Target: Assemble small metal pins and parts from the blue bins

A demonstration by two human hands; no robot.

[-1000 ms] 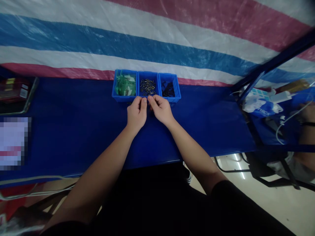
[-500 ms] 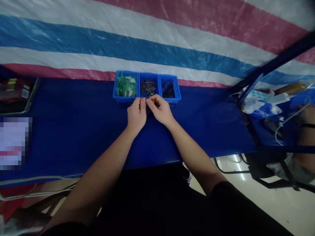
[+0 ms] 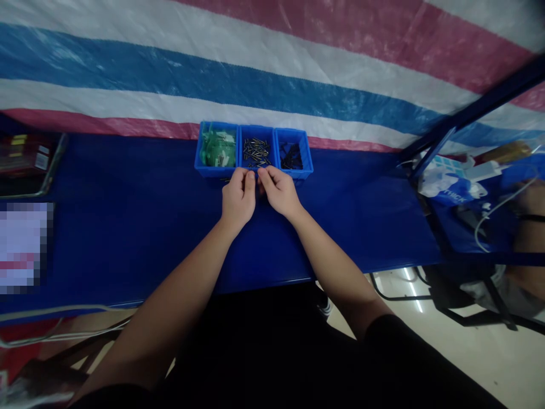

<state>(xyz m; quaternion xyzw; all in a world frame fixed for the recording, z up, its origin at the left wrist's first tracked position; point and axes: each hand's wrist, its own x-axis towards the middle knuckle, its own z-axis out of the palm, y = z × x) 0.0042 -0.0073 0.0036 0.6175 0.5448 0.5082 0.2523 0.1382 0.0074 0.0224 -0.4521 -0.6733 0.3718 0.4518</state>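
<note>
Three small blue bins stand in a row at the back of the blue table (image 3: 128,227). The left bin (image 3: 217,149) holds green pieces, the middle bin (image 3: 256,151) holds small metal pins, and the right bin (image 3: 293,153) holds small black parts. Just in front of the middle bin, my left hand (image 3: 238,197) and my right hand (image 3: 278,191) meet, fingertips pinched together. Both hands are closed on something too small to make out between the fingertips.
A striped red, white and blue tarp (image 3: 272,68) hangs behind the table. A tray with red boxes (image 3: 25,162) sits at the far left. To the right stands a blue frame (image 3: 447,130) with another table holding bags and cables; another person's arm (image 3: 528,199) shows there.
My two hands have stayed in front of the middle bin, with only small shifts of the fingertips against each other.
</note>
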